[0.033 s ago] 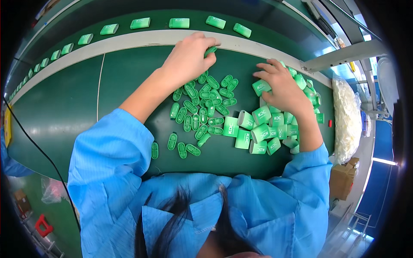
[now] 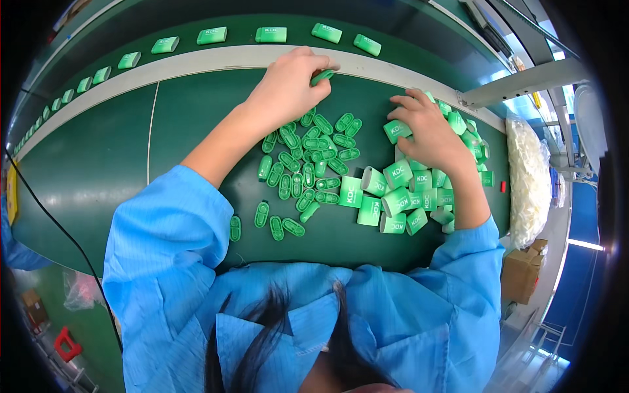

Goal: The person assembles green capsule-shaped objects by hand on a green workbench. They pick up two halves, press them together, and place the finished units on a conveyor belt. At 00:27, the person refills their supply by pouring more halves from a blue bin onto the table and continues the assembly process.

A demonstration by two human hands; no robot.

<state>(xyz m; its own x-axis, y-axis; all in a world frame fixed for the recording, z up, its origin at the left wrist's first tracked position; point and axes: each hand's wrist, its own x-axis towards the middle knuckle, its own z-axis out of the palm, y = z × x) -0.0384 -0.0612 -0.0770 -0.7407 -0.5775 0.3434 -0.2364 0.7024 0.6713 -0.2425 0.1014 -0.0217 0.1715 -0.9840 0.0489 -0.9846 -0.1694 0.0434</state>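
My left hand (image 2: 291,82) is near the table's far edge, pinching a small green oval cap (image 2: 322,78) between thumb and fingers. Below that wrist lies a loose spread of green oval caps (image 2: 324,155), most showing their recessed inner side. My right hand (image 2: 429,128) has thumb and fingers around a green printed hollow shell (image 2: 396,131), at the far left of a heap of such shells (image 2: 397,202). Some of those shells show their open ends. More of the heap is partly hidden behind my right hand and wrist.
A row of green shells (image 2: 271,35) lines the dark green belt past a pale rail (image 2: 216,61). At the right stand a metal arm (image 2: 524,85), a clear bag of whitish pieces (image 2: 526,187) and a cardboard box (image 2: 522,274). A black cable (image 2: 62,232) crosses the left side.
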